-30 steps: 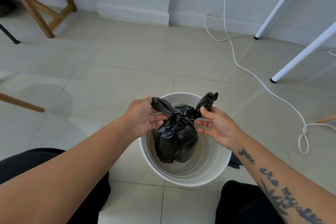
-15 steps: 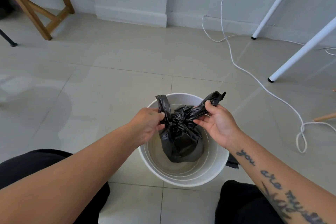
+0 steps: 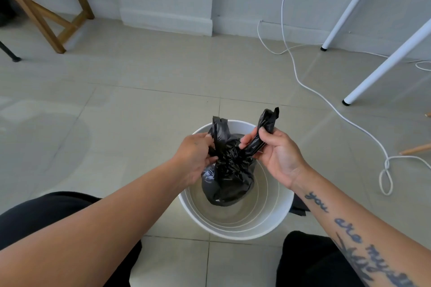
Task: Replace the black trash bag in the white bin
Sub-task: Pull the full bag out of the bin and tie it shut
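The bag (image 3: 227, 184) hangs down over the bin (image 3: 235, 234) between the left hand (image 3: 193, 158) and right hand (image 3: 277, 154), whose fingers (image 3: 247, 141) each pinch one ear.

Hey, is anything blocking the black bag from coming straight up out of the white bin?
Nothing visible. The white bin has no lid, and the black bag is inside its open mouth. The left grip and right grip hold the bag's two tails above the rim.

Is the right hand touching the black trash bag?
Touching. The head view shows the right hand with fingers and thumb curled round one twisted end of the black trash bag.
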